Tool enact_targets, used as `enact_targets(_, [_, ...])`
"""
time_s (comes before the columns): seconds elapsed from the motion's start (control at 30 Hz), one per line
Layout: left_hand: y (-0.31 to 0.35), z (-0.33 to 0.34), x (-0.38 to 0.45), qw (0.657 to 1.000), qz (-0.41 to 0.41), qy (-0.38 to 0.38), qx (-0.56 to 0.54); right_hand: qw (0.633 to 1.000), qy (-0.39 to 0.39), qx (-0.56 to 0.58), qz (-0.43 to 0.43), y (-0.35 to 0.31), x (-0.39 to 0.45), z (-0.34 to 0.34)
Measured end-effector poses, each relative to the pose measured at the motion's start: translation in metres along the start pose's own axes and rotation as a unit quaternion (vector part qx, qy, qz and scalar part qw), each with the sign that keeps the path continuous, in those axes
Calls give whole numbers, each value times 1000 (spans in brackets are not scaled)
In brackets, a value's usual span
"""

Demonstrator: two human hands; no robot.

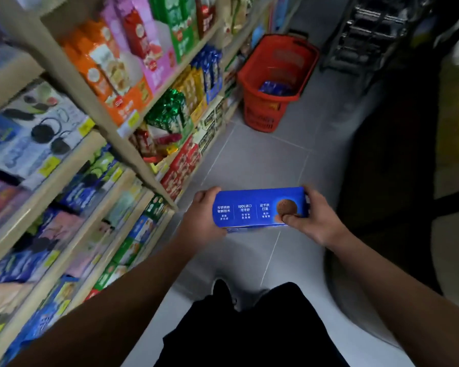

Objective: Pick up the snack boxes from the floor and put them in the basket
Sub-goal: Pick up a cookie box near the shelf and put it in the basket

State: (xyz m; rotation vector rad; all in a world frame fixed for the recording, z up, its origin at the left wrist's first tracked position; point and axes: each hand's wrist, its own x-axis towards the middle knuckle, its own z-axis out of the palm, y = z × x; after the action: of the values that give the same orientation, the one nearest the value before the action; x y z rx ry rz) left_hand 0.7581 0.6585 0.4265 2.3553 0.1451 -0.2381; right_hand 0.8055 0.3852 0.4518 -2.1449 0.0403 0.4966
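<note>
- The person is holding a long blue cardboard snack box (259, 207), printed with a brown round biscuit and white text, level above the grey tiled floor (249, 160), in front of the body and well short of the basket.
- The left hand (206, 221) is gripping the box's left end; its fingers (206, 193) are curling over the top edge while the palm is cupping the end face.
- The right hand (312, 218) is gripping the right end, the thumb (293, 218) pressing on the printed face beside the biscuit picture and the other fingers wrapping over the far edge.
- Judging by its look, the box is probably light and fairly stiff, with smooth printed card that could slip; the contents are likely brittle, so squeezing the broad faces hard is a risk.
- Holding it by the two short ends, as now, seems the surest grip; one hand around the middle would probably also serve.
- The red plastic shopping basket (252, 75) with slotted walls is standing on the floor farther down the aisle, close to the foot of the beige shop shelves (133, 144); blue packets (276, 88) are already lying inside it.
- The shelves, full of coloured snack packs, are running along the floor's left edge; a dark metal rack (368, 30) is standing at its far right corner.
</note>
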Motion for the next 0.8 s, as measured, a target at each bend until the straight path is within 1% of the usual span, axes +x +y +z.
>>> enact_targets(0.1, [16,-7,59,999,8,-22,40,988,37,-148,-26,1,42,-18])
enact_targets(0.2, [28,-8,116,996,35,-43,66,948,4,-307,-81,1,84,-34])
enact_targets(0.27, [41,-6,159,995,44,-50,73,927,-26,-363,-94,2,121,-45])
enact_targets(0.3, [47,-5,176,995,50,-45,71,917,-27,-384,-100,1,137,-50])
enact_targets(0.37, [62,-2,213,994,61,-34,85,906,-12,-408,-111,-2,173,-64])
enact_targets(0.43, [81,1,258,990,55,-34,124,903,-15,-414,-112,-3,219,-88])
enact_targets(0.5, [94,0,290,987,60,-49,144,903,-38,-414,-109,-9,255,-107])
enact_targets(0.6, [109,0,345,986,35,-76,145,899,-78,-417,-112,-18,315,-138])
enact_targets(0.67, [115,3,376,984,44,-69,156,893,-104,-425,-107,-26,349,-156])
enact_targets(0.73, [119,5,408,982,37,-64,174,890,-109,-430,-111,-31,383,-170])
enact_targets(0.8, [125,4,440,977,26,-75,200,887,-117,-433,-112,-38,415,-182])
